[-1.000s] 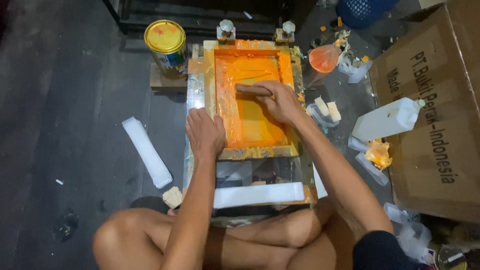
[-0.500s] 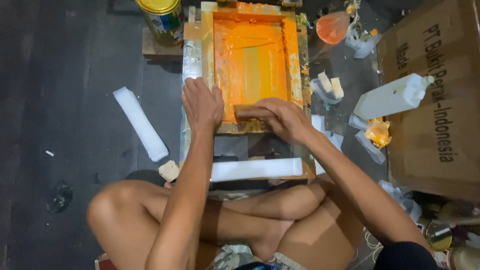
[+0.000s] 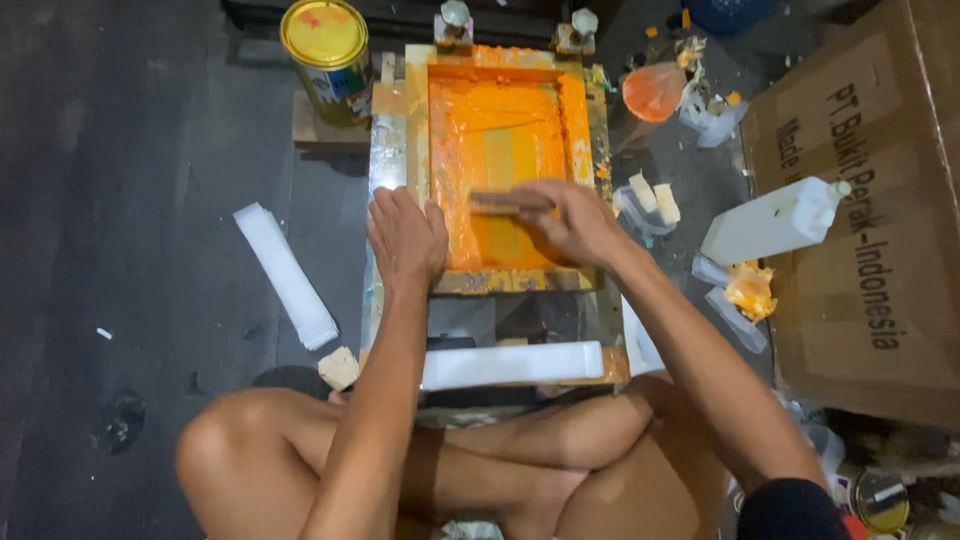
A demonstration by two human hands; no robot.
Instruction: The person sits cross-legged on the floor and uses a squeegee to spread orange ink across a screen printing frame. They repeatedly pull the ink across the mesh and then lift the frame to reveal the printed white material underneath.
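Clearly, the right hand (image 3: 575, 222) gripped the squeegee (image 3: 510, 201) while the flat open left hand (image 3: 407, 238) beside it pressed the frame (image 3: 418, 150), which risked shifting and smearing orange ink (image 3: 495, 120).

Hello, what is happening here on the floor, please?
A person sits cross-legged on a dark floor at a screen-printing frame full of orange ink. The right hand holds a wooden squeegee across the screen, about halfway along it. The left hand presses flat on the frame's left edge. A yellow-lidded paint can stands beside the frame.
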